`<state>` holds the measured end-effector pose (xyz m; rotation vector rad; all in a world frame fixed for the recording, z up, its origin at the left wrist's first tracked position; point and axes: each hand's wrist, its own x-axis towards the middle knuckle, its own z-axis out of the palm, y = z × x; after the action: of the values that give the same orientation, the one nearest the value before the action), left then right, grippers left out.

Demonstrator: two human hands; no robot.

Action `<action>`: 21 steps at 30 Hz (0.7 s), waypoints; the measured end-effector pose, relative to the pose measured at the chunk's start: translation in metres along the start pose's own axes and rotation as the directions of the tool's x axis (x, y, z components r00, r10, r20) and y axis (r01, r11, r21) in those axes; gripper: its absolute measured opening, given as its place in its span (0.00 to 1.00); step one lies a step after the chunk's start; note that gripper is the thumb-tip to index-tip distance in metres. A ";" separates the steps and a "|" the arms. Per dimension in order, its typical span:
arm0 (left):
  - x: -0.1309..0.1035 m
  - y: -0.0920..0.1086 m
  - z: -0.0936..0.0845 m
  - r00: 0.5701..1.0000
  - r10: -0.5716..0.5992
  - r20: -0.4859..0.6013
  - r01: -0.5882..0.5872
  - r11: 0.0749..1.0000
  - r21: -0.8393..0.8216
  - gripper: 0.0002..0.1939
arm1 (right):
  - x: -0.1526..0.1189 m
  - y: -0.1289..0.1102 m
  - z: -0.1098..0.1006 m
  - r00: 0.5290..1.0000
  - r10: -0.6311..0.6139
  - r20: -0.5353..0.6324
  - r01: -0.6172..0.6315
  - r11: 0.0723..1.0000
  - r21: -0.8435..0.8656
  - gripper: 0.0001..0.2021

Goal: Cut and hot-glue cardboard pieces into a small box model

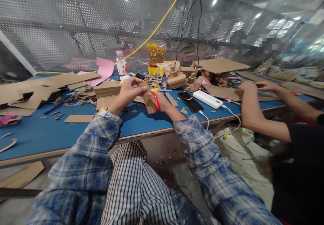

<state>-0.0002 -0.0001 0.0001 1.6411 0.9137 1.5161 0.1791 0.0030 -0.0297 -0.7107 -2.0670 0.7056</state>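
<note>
Between my hands is a narrow piece of cardboard [149, 103], held tilted just above the blue tabletop. My left hand [130, 91] pinches its upper end between thumb and fingers. Red-handled scissors [156, 101] are in my right hand [163, 103], with the blades pointing up and away along the cardboard. Whether the blades are apart I cannot make out. A folded cardboard piece [107, 95] lies beside my left wrist. To the right of my right hand are a cardboard strip [171, 99] and a black phone [190, 102].
A white power bank [207, 99] with cables lies by the phone. Cardboard scraps [37, 90] cover the left side. A pink-capped bottle [122, 64] and a yellow bag [155, 59] stand at the back. At right, a co-worker's hands [255, 86] are over cardboard. The table edge [146, 134] runs before my lap.
</note>
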 end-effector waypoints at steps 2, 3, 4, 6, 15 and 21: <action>0.000 -0.001 0.000 1.000 -0.013 0.005 0.013 1.000 0.005 0.24 | 0.000 0.001 0.000 1.000 -0.007 0.004 0.007 1.000 -0.020 0.29; 0.000 -0.002 -0.001 1.000 -0.018 0.007 0.018 1.000 0.007 0.25 | 0.000 0.002 0.000 1.000 -0.007 0.006 0.007 1.000 -0.030 0.30; 0.000 -0.002 -0.001 1.000 -0.021 0.009 0.021 1.000 0.007 0.25 | 0.000 0.002 0.000 1.000 -0.005 0.010 0.005 0.999 -0.038 0.30; 0.000 -0.004 -0.001 1.000 -0.023 0.010 0.023 1.000 -0.003 0.26 | 0.000 0.003 0.000 1.000 0.000 0.014 0.000 0.999 -0.044 0.30; 0.002 -0.010 -0.003 1.000 -0.015 0.001 0.015 1.000 -0.002 0.25 | -0.001 -0.001 0.000 0.999 0.036 -0.008 -0.036 0.999 -0.034 0.29; 0.000 -0.007 -0.003 1.000 -0.020 0.006 0.020 1.000 -0.015 0.25 | 0.000 -0.002 0.000 1.000 0.015 -0.024 -0.016 0.999 -0.043 0.31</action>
<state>-0.0031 0.0039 -0.0057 1.6205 0.9102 1.5006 0.1790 0.0011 -0.0282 -0.7571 -2.0626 0.6595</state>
